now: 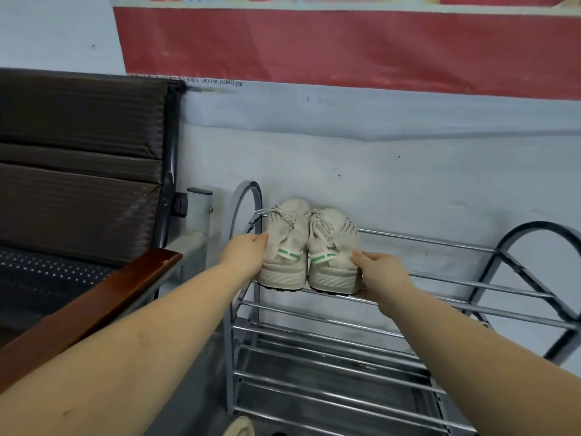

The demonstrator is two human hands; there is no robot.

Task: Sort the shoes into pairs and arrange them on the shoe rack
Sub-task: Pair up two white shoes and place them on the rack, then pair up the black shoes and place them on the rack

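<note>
Two cream knit sneakers with green heel tabs stand side by side, heels toward me, at the left end of the top tier of a chrome shoe rack (440, 280). My left hand (246, 251) grips the outer side of the left sneaker (284, 247). On the right sneaker (333, 253), my right hand (382, 273) holds the outer side near the heel. Both shoes rest on the rack's bars. The lower tiers hold no shoes that I can see.
A dark padded chair (78, 171) with a brown wooden armrest (94, 305) stands close to the rack's left. The rack backs onto a pale wall with a red banner (345, 45). The pale toe of another shoe (240, 427) shows at the bottom edge, on the floor.
</note>
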